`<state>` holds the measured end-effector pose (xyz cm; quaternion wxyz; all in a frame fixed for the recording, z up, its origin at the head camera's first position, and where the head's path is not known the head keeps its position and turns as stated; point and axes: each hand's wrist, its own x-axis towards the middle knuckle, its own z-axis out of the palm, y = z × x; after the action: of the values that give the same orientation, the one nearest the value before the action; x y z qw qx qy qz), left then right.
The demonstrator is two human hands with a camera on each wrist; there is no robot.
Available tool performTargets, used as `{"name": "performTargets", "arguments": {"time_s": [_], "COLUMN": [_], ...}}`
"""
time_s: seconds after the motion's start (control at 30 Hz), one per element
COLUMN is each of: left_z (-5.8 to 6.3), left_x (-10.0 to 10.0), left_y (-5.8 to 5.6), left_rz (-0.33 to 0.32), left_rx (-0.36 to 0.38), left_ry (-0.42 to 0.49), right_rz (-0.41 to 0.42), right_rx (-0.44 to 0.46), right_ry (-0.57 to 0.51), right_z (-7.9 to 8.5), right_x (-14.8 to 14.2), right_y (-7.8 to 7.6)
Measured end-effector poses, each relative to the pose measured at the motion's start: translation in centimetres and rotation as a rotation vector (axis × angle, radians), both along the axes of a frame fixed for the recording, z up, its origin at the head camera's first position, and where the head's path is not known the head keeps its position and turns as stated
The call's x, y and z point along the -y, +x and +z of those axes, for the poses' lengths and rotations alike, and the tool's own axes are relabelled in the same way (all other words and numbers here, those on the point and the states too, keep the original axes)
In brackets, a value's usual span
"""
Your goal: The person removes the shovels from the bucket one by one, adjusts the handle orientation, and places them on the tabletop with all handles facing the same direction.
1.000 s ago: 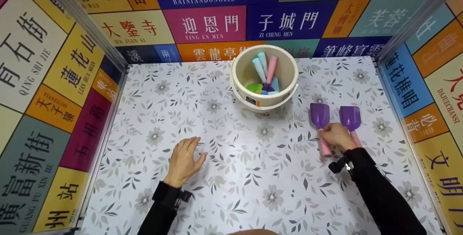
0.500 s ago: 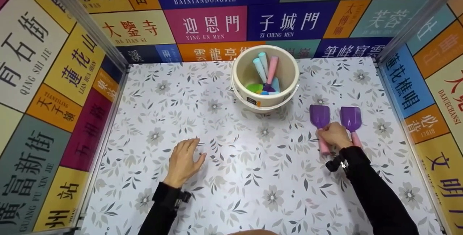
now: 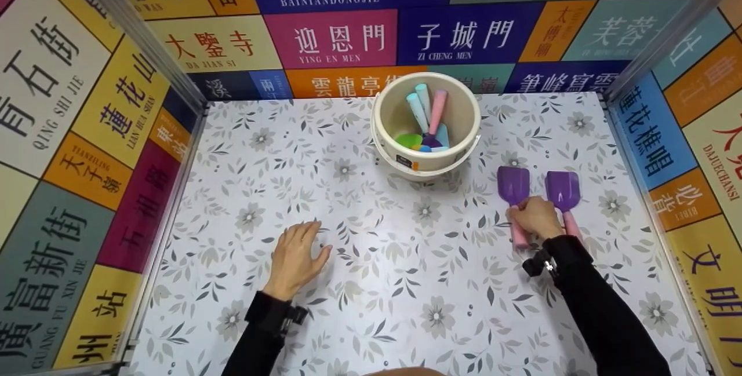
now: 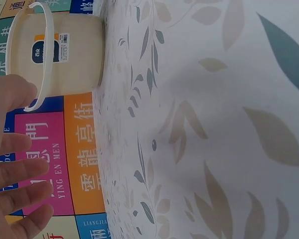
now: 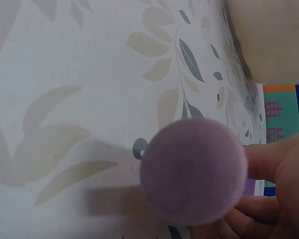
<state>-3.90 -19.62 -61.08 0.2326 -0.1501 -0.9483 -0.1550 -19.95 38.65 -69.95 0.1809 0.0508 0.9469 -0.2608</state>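
Note:
My right hand (image 3: 537, 216) grips the pink handle of a small toy shovel (image 3: 514, 185) with a purple blade, at the right of the table. In the right wrist view the round end of that pink handle (image 5: 194, 172) faces the camera and hides part of the fingers. Just right of it lies a second, matching shovel (image 3: 563, 190), its handle partly covered by my hand and wrist. My left hand (image 3: 295, 257) is at the left of the table, fingers spread and relaxed, holding nothing. The left wrist view shows its fingers (image 4: 25, 172) apart from one another.
A cream bucket (image 3: 426, 161) with a handle stands at the back centre. Inside are several tools, among them pale blue handles (image 3: 416, 109), a pink handle (image 3: 439, 108) and a green head (image 3: 408, 141). Lettered panels (image 3: 330, 37) wall the flower-patterned table (image 3: 348, 202) on three sides.
My right hand has shifted slightly left, keeping its grip on the shovel, which has hardly moved. My left hand and the bucket stay where they were.

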Motion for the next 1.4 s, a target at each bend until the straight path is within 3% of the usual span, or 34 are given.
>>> {"name": "performTargets", "arguments": {"time_s": [0.27, 0.43, 0.5, 0.7, 0.9, 1.17, 1.4], "left_z": [0.0, 0.0, 0.1, 0.2, 0.5, 1.2, 2.1], "left_x": [0.0, 0.0, 0.0, -0.1, -0.2, -0.4, -0.9], "left_y": [-0.1, -0.2, -0.2, -0.3, -0.5, -1.0, -1.5], "left_rz": [-0.002, -0.006, -0.007, -0.003, -0.009, -0.017, -0.016], "left_rx": [0.005, 0.002, -0.003, -0.016, -0.035, -0.018, -0.001], "left_ry": [-0.003, -0.002, -0.002, -0.012, -0.027, -0.016, -0.028], "right_rz": [-0.022, 0.008, 0.025, 0.087, 0.148, 0.275, 0.432], "right_rx": [0.002, -0.039, -0.050, -0.083, -0.156, -0.359, -0.646], "right_ry": [-0.018, 0.012, 0.013, -0.053, -0.097, 0.015, 0.093], "right_z": [1.0, 1.5, 3.0, 9.9, 14.2, 15.5, 14.8], "right_x": [0.6, 0.7, 1.1, 3.9, 6.3, 7.4, 7.8], "right_y": [0.4, 0.8, 1.4, 4.1, 6.6, 8.5, 9.8]}}
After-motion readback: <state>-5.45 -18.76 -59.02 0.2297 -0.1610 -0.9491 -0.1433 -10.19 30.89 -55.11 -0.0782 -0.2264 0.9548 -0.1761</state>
